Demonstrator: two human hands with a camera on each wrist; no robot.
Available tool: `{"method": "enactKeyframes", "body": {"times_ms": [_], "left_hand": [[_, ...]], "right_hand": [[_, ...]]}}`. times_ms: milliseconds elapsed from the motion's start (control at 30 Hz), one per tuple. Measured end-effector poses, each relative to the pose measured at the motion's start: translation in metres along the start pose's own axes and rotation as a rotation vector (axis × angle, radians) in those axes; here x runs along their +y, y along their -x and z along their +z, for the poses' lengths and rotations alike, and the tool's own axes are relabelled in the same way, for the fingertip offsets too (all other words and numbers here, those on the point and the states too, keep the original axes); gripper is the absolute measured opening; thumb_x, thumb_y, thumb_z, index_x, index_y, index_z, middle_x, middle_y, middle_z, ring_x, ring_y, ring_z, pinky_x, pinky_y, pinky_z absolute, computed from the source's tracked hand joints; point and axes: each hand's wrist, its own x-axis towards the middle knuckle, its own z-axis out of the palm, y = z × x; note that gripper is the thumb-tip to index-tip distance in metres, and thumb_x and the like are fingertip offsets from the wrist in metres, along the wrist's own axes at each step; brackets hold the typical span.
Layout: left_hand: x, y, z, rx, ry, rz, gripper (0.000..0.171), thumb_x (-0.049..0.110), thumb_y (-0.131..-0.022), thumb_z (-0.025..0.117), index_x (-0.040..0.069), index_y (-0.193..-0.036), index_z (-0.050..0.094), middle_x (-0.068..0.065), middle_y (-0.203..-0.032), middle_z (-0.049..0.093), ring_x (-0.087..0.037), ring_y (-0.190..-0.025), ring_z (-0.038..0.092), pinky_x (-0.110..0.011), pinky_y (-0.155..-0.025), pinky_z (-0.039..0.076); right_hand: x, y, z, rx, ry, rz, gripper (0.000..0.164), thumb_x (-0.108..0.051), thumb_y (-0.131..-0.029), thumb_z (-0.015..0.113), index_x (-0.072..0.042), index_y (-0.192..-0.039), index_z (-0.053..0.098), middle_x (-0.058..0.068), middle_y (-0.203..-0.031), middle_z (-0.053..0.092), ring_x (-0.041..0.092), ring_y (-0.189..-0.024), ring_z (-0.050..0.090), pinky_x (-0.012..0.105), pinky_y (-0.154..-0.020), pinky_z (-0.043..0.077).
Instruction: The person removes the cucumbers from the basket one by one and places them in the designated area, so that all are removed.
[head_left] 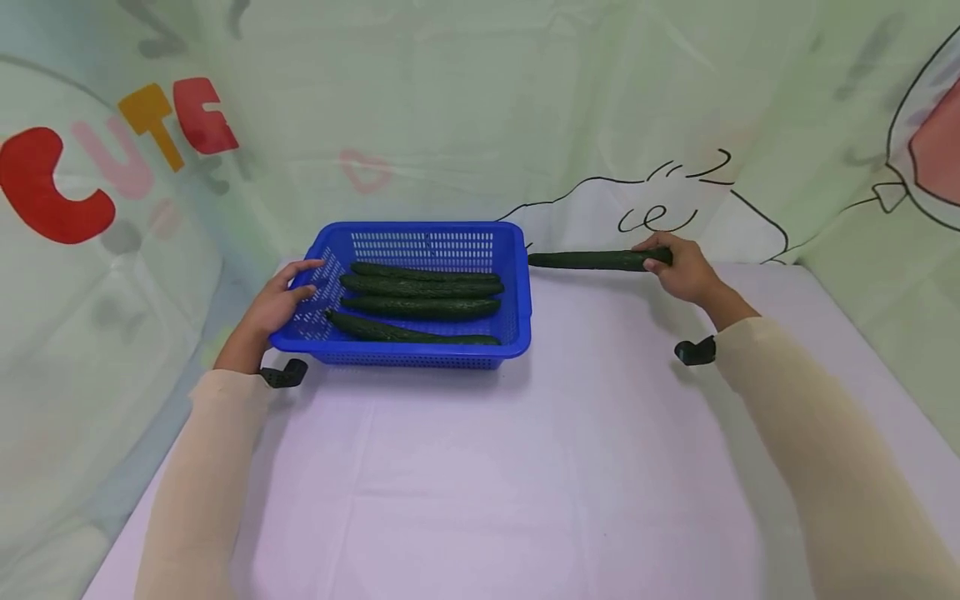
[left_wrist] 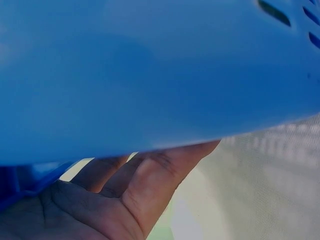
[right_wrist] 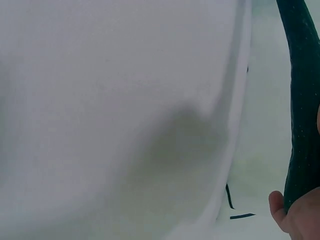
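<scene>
A blue plastic basket [head_left: 517,337] with slotted walls stands at the back of the table, left of the middle. Several dark green cucumbers [head_left: 420,309] lie crosswise inside it, roughly side by side. My left hand [head_left: 273,308] grips the basket's left rim; in the left wrist view the blue wall [left_wrist: 125,100] covers part of the fingers [left_wrist: 155,180]. To the right of the basket, my right hand [head_left: 682,268] holds another cucumber [head_left: 585,260] by its right end. That cucumber points left, its far tip close to the basket's right rim. The right wrist view shows this cucumber [right_wrist: 305,100] at its edge.
A pale cloth covers the table [head_left: 465,467]. Behind it hangs a light green printed curtain [head_left: 450,108], which also runs along the left and right sides. Dark wrist-camera mounts [head_left: 696,351] sit at both wrists.
</scene>
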Motion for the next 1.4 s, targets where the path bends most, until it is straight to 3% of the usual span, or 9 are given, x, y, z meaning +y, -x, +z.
{"method": "enactKeyframes", "body": {"times_ms": [167,300,400,600,767,900,1000,1400], "left_hand": [[0.000,-0.001,-0.001,0.003,0.004,-0.006,0.049,0.021,-0.105,0.041,0.029,-0.152,0.034,-0.010,-0.167,0.010,-0.045,-0.142,0.033,-0.065,-0.107,0.039],[0.000,-0.003,0.000,0.002,-0.007,-0.008,0.049,0.019,-0.105,0.041,0.028,-0.152,0.034,-0.009,-0.167,0.008,-0.047,-0.144,0.029,-0.066,-0.108,0.036],[0.000,-0.003,0.001,0.004,-0.012,-0.009,0.049,0.019,-0.105,0.041,0.029,-0.152,0.034,-0.009,-0.167,0.008,-0.047,-0.145,0.028,-0.067,-0.108,0.035],[0.000,-0.002,0.002,0.007,-0.007,-0.006,0.049,0.021,-0.105,0.040,0.030,-0.153,0.034,-0.008,-0.167,0.007,-0.047,-0.145,0.028,-0.067,-0.108,0.035],[0.000,-0.002,0.002,0.018,-0.009,-0.011,0.049,0.020,-0.105,0.041,0.030,-0.152,0.034,-0.009,-0.167,0.008,-0.047,-0.145,0.027,-0.067,-0.108,0.035],[-0.001,-0.003,0.001,0.020,-0.008,-0.010,0.049,0.018,-0.105,0.041,0.029,-0.152,0.036,-0.008,-0.167,0.010,-0.045,-0.146,0.027,-0.066,-0.109,0.034],[-0.001,-0.005,0.002,0.017,-0.006,-0.013,0.048,0.018,-0.105,0.041,0.029,-0.151,0.036,-0.008,-0.167,0.009,-0.045,-0.146,0.028,-0.066,-0.109,0.034],[0.001,-0.002,0.003,0.018,-0.012,-0.019,0.049,0.021,-0.105,0.041,0.031,-0.152,0.035,-0.009,-0.167,0.008,-0.048,-0.143,0.031,-0.066,-0.105,0.038]], "right_hand": [[0.006,-0.006,0.008,-0.070,0.028,0.020,0.031,-0.007,-0.101,0.050,-0.007,-0.132,0.054,0.027,-0.142,0.047,0.038,-0.109,0.049,0.052,-0.092,0.042],[0.008,-0.012,0.008,-0.066,0.106,0.023,0.028,-0.009,-0.101,0.052,-0.011,-0.129,0.057,0.029,-0.139,0.049,0.049,-0.122,0.042,0.066,-0.104,0.026],[0.009,-0.017,0.007,-0.071,0.171,0.020,0.027,-0.012,-0.100,0.054,-0.012,-0.126,0.058,0.030,-0.137,0.050,0.053,-0.128,0.036,0.073,-0.105,0.014],[0.012,-0.024,0.006,-0.107,0.173,0.028,0.026,-0.010,-0.099,0.055,-0.011,-0.125,0.058,0.027,-0.133,0.054,0.048,-0.126,0.041,0.075,-0.106,0.012],[0.016,-0.025,0.007,-0.137,0.149,0.043,0.029,-0.011,-0.099,0.055,-0.011,-0.129,0.057,0.026,-0.138,0.050,0.049,-0.131,0.036,0.078,-0.107,0.006],[0.018,-0.023,0.009,-0.158,0.120,0.043,0.032,-0.009,-0.099,0.056,-0.007,-0.131,0.057,0.029,-0.139,0.048,0.045,-0.127,0.038,0.069,-0.109,0.020],[0.021,-0.021,0.010,-0.156,0.108,0.043,0.033,-0.008,-0.098,0.057,-0.006,-0.130,0.058,0.028,-0.139,0.048,0.041,-0.120,0.041,0.060,-0.103,0.033],[0.022,-0.022,0.012,-0.131,0.136,0.086,0.035,-0.010,-0.097,0.059,-0.012,-0.132,0.061,0.028,-0.148,0.043,0.040,-0.121,0.042,0.064,-0.105,0.028]]}}
